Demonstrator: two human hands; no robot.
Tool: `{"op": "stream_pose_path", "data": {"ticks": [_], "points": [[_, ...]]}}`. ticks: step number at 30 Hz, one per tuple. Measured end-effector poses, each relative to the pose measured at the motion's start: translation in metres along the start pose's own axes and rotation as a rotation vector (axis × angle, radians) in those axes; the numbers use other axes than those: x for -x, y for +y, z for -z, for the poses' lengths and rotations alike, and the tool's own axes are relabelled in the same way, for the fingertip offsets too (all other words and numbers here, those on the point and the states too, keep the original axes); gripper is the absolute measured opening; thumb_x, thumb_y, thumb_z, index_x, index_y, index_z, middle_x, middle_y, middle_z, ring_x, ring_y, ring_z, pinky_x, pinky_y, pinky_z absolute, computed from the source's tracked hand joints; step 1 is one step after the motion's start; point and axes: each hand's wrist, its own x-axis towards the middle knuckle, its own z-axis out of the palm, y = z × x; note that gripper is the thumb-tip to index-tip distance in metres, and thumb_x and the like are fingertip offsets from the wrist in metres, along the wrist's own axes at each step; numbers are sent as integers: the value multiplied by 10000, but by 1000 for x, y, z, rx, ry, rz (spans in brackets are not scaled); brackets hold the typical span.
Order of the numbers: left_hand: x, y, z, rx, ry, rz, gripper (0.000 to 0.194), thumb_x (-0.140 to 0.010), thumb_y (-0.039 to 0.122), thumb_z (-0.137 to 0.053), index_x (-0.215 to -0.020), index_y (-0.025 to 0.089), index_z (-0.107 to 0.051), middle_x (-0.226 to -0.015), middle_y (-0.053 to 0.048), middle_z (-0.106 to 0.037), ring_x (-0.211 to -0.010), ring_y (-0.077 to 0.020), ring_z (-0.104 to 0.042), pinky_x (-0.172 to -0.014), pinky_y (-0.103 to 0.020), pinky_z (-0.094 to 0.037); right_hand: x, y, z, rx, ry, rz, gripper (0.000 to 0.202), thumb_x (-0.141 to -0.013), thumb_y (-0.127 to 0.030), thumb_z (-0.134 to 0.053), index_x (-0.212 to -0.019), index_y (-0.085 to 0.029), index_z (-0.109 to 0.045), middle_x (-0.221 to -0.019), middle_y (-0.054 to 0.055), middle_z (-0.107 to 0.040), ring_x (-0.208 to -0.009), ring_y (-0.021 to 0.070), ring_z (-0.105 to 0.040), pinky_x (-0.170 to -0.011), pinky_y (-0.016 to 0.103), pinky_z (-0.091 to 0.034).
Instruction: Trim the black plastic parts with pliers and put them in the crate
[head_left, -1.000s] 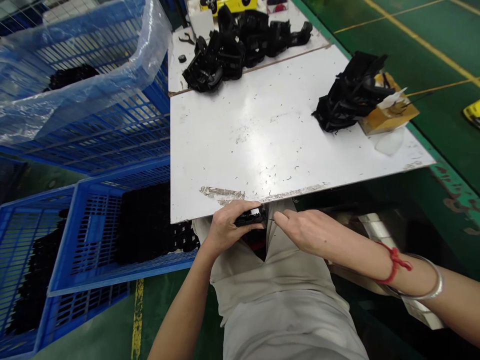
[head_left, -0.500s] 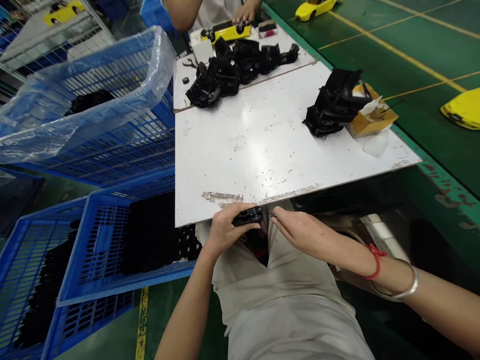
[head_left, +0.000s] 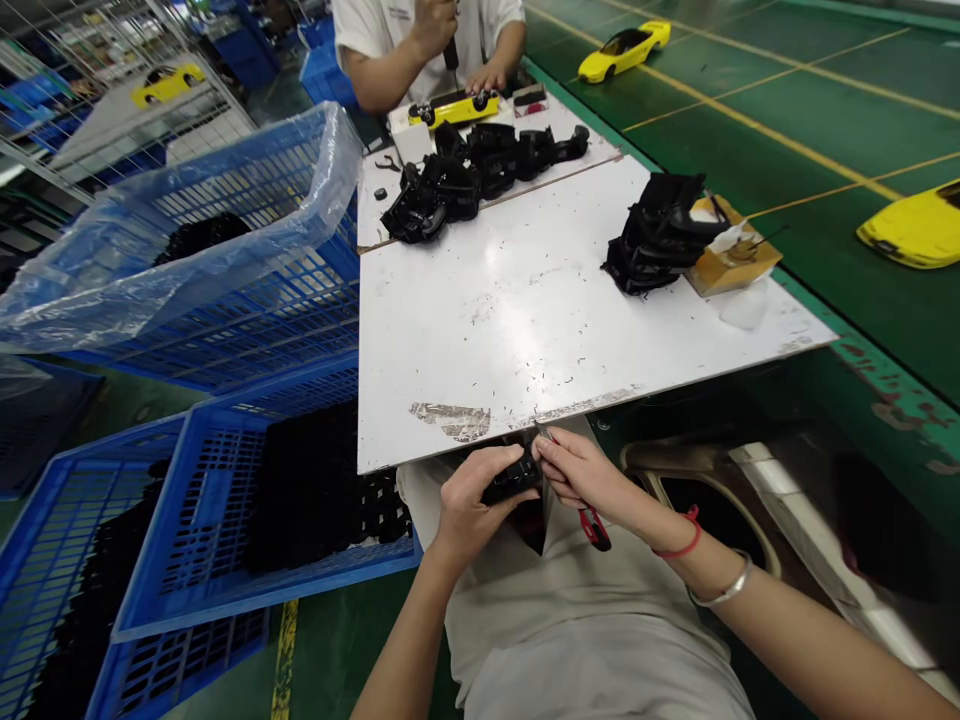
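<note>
In the head view, my left hand (head_left: 474,490) is closed round a small black plastic part (head_left: 511,480), just below the near edge of the white table. Fingers hide some of that part. My right hand (head_left: 574,465) grips what looks like a utility knife (head_left: 595,528); its red-and-black handle end sticks out under the palm. A thin grey metal tip shows above the fingers, pointing up toward the table edge. The two hands meet over my lap, the right one's fingertips beside the part's right end.
Black scraps dot the white table (head_left: 450,330). Black moulded parts stand at its right (head_left: 652,235) and far end (head_left: 435,195), near a yellow box (head_left: 731,265). Blue crates (head_left: 217,490) line the left. Across the table, a person holds a dark tool (head_left: 451,50) over a yellow toy car (head_left: 457,108).
My right hand has moved in to the black part, and the tool's red handle end now shows. The part is tilted differently. Across the table, the person's raised hand and dark tool have come into view.
</note>
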Motion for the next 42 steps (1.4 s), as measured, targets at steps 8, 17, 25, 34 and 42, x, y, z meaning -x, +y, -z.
{"op": "stream_pose_path", "data": {"ticks": [8, 17, 25, 34, 42], "points": [[23, 2, -5, -40, 137, 227, 388, -752, 331, -730, -1105, 198, -641, -1028, -77, -708, -950, -212, -681, -845, -343, -578, 8, 14, 6, -86, 51, -48, 378, -831, -577, -539, -828, -208, -455, -543, -127, -288, -389, 19, -169, -341, 140, -143], [30, 12, -14, -75, 209, 341, 377, -773, 337, -709, -1114, 196, -632, -1052, -84, -695, -972, -221, -667, -866, -366, -563, 26, 23, 1, 369, 100, 108, 333, -905, -514, -450, -925, -188, -522, -678, -32, -520, -431, 43, -320, -373, 188, -239], [41, 25, -29, -194, 254, 256, 440, -861, 221, -599, -1287, 204, -494, -1187, -124, -631, -1099, -232, -615, -932, -383, -535, 33, 31, -24, 303, 147, 147, 417, -872, -482, -524, -1190, -217, -470, -801, 5, -571, -510, 77, -425, -398, 206, -275], [59, 47, -37, -91, 54, 286, 679, -922, 265, -489, -1493, 188, -129, -1505, -187, -298, -1404, -286, -289, -1098, -468, -381, 32, 20, -19, 273, 159, 124, 386, -838, -414, -555, -1163, -215, -494, -857, 4, -535, -580, 83, -466, -427, 205, -326], [37, 39, 11, 92, -131, 390, 642, -800, 371, -672, -1366, 240, -398, -1302, -138, -528, -1221, -273, -517, -1007, -443, -469, 35, 0, -1, 519, -32, 116, 339, -885, -410, -509, -1156, -212, -554, -861, 20, -578, -817, 168, -555, -724, 303, -468]]}}
